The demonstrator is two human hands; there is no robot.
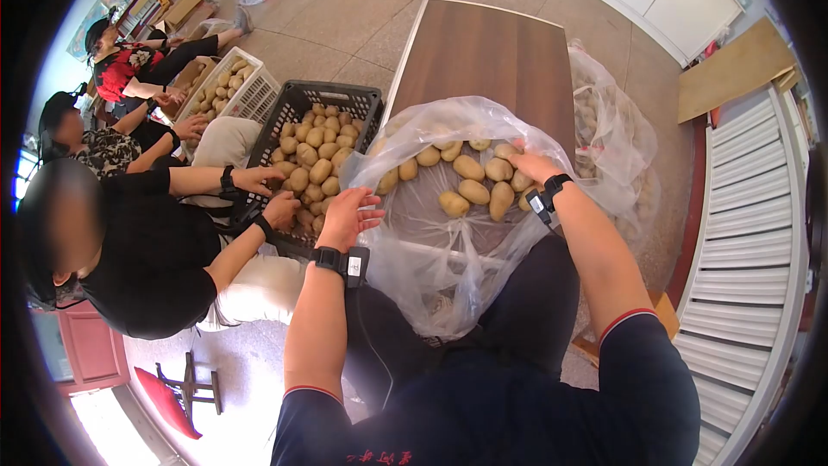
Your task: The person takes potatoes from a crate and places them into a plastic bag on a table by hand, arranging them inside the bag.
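Observation:
A clear plastic bag [448, 263] lies open on the front part of a brown table [483, 52], with several potatoes [471, 167] inside. My left hand [349, 217] is at the bag's left edge, its fingers apart and pointing right, holding nothing that shows. On the bag's right side my right hand [533, 166] reaches over the potatoes, its fingertips at a potato near the rim. Whether it grips that potato is unclear. A black crate [373, 103] full of potatoes stands to the left of the table.
Three people sit along the left, the nearest in a black shirt [155, 250] with both hands at the black crate. A white crate [259, 95] of potatoes is beyond. Another bag of potatoes [612, 129] stands right of the table, and a white radiator [750, 267] further right.

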